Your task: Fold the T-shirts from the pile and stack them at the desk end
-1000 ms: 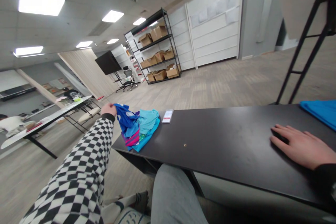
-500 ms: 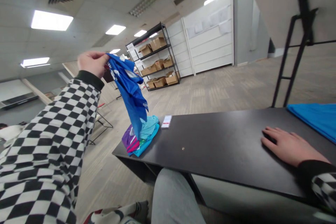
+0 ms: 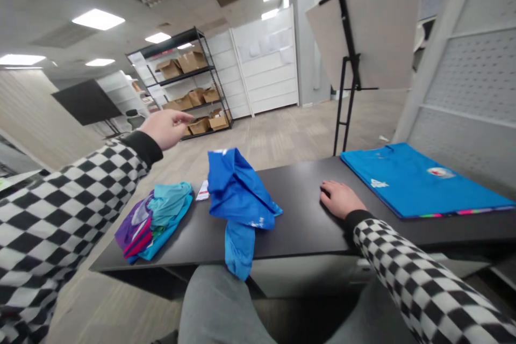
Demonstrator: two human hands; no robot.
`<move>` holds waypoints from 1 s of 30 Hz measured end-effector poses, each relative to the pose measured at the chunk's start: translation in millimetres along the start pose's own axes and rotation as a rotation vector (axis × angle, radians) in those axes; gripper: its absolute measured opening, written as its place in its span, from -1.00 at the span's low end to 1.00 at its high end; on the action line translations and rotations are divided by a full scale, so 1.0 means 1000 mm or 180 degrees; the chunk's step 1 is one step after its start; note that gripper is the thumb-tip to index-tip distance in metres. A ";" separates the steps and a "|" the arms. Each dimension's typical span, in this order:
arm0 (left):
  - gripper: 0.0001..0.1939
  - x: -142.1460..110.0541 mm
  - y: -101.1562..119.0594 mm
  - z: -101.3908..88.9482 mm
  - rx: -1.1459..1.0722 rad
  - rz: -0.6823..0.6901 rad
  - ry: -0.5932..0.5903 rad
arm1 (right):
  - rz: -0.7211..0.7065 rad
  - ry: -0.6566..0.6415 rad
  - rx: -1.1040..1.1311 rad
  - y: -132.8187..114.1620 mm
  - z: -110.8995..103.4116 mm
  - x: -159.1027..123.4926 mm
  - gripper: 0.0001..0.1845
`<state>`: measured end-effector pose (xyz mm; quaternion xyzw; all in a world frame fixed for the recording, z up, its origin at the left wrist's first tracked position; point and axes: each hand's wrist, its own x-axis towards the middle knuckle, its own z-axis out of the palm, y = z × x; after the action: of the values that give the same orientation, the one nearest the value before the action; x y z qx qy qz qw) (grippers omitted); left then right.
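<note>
A crumpled blue garment (image 3: 237, 188), probably a shirt, is over the middle of the black table (image 3: 296, 231), its lower part hanging past the front edge. Whether it has fully settled, I cannot tell. To its upper left, my left hand (image 3: 163, 126) is raised in the air, fingers stretched out and holding nothing. My right hand (image 3: 341, 199) rests on the tabletop with its fingers loosely spread. Just right of that hand lies a flat, folded bright blue shirt (image 3: 419, 180) with white marks. A bunched pile of turquoise and purple clothes (image 3: 169, 201) sits at the table's left end.
A small white and red card (image 3: 202, 191) lies between the pile and the blue garment. Behind the table stands a board on a black stand (image 3: 345, 97). Farther back, a black shelf (image 3: 183, 80) holds cardboard boxes. A perforated panel (image 3: 479, 80) rises at right.
My left hand has let go of the blue garment, which has moved right from above the pile to the table's middle. My right hand still rests on the table. The view has turned right.
</note>
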<state>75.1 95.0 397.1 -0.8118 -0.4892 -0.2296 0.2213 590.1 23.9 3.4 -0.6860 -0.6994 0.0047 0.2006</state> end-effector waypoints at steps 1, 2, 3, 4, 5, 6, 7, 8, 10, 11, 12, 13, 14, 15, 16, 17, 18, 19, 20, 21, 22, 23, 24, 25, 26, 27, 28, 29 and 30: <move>-0.52 -0.013 0.012 0.016 -0.0072 0.0002 -0.0276 | -0.0005 -0.0015 -0.0030 -0.002 -0.003 -0.001 -0.48; -0.58 -0.029 0.027 0.032 -0.0198 0.0019 -0.0510 | -0.0009 -0.0022 -0.0056 -0.004 -0.005 -0.001 -0.48; -0.62 -0.050 0.042 0.047 -0.0402 0.0114 -0.0730 | -0.0007 -0.0026 -0.0077 -0.006 -0.008 -0.002 -0.49; -0.64 -0.075 0.057 0.062 -0.0650 0.0186 -0.0976 | 0.0006 -0.0024 -0.0088 -0.007 -0.010 -0.002 -0.49; -0.64 -0.104 0.073 0.076 -0.0935 0.0273 -0.1319 | 0.0027 -0.0019 -0.0087 -0.009 -0.011 -0.003 -0.49; -0.64 -0.134 0.087 0.090 -0.1211 0.0369 -0.1649 | 0.0043 -0.0012 -0.0078 -0.010 -0.013 -0.003 -0.50; -0.66 -0.166 0.101 0.103 -0.1440 0.0465 -0.1908 | 0.0049 0.0000 -0.0064 -0.011 -0.014 -0.003 -0.50; -0.67 -0.198 0.113 0.116 -0.1610 0.0499 -0.2011 | 0.0047 0.0017 -0.0048 -0.012 -0.014 -0.003 -0.50; -0.67 -0.257 0.133 0.138 -0.1908 0.0323 -0.2002 | 0.0041 0.0057 -0.0022 -0.012 -0.014 -0.004 -0.50; -0.66 -0.283 0.141 0.148 -0.2056 0.0052 -0.1915 | 0.0042 0.0067 -0.0016 -0.011 -0.014 -0.004 -0.50; -0.67 -0.307 0.149 0.156 -0.2214 -0.0295 -0.1825 | 0.0042 0.0076 -0.0012 -0.010 -0.013 -0.004 -0.50; -0.70 -0.328 0.156 0.163 -0.2387 -0.0688 -0.1705 | 0.0038 0.0083 -0.0008 -0.009 -0.013 -0.004 -0.50; -0.68 -0.349 0.164 0.168 -0.2570 -0.1120 -0.1522 | 0.0032 0.0087 -0.0002 -0.008 -0.012 -0.004 -0.50; -0.65 -0.368 0.171 0.172 -0.2732 -0.1522 -0.1332 | 0.0022 0.0091 0.0006 -0.007 -0.012 -0.003 -0.50; -0.64 -0.386 0.178 0.174 -0.2849 -0.1829 -0.1124 | 0.0008 0.0087 0.0016 -0.006 -0.011 -0.003 -0.50; -0.64 -0.404 0.185 0.175 -0.2909 -0.1986 -0.0945 | -0.0001 0.0084 0.0028 -0.005 -0.011 -0.003 -0.50; -0.66 -0.420 0.191 0.175 -0.2934 -0.1993 -0.0837 | 0.0003 0.0082 0.0047 -0.003 -0.011 -0.003 -0.50; -0.69 -0.435 0.196 0.173 -0.2924 -0.1857 -0.0795 | 0.0017 0.0080 0.0079 -0.002 -0.012 -0.003 -0.50; -0.72 -0.448 0.201 0.172 -0.2891 -0.1612 -0.0812 | 0.0041 0.0085 0.0132 0.000 -0.013 -0.003 -0.52; -0.74 -0.458 0.205 0.170 -0.2843 -0.1321 -0.0867 | 0.0082 0.0103 0.0202 0.002 -0.015 -0.004 -0.53; -0.75 -0.466 0.208 0.168 -0.2778 -0.1054 -0.0930 | 0.0145 0.0148 0.0286 0.003 -0.018 -0.005 -0.55; -0.74 -0.471 0.211 0.167 -0.2694 -0.0850 -0.0977 | 0.0218 0.0216 0.0382 0.004 -0.020 -0.007 -0.56; -0.73 -0.474 0.214 0.167 -0.2592 -0.0714 -0.1011 | 0.0307 0.0318 0.0478 0.004 -0.024 -0.010 -0.57; -0.71 -0.474 0.217 0.168 -0.2483 -0.0643 -0.1050 | 0.0421 0.0451 0.0568 0.003 -0.027 -0.013 -0.57; -0.70 -0.473 0.221 0.170 -0.2381 -0.0620 -0.1100 | 0.0549 0.0589 0.0645 0.000 -0.030 -0.018 -0.57; -0.70 -0.470 0.225 0.172 -0.2298 -0.0613 -0.1160 | 0.0650 0.0696 0.0715 -0.006 -0.033 -0.023 -0.56; -0.70 -0.467 0.229 0.174 -0.2243 -0.0597 -0.1232 | 0.0687 0.0741 0.0784 -0.014 -0.035 -0.028 -0.55; -0.71 -0.464 0.232 0.176 -0.2214 -0.0575 -0.1312 | 0.0633 0.0716 0.0859 -0.025 -0.035 -0.033 -0.56; -0.72 -0.462 0.235 0.178 -0.2204 -0.0552 -0.1390 | 0.0476 0.0634 0.0939 -0.039 -0.034 -0.039 -0.57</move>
<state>121.6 -220.6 -48.4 -0.8236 -0.4851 -0.2208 -0.1937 561.8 -25.2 35.4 -0.6964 -0.6148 0.0542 0.3663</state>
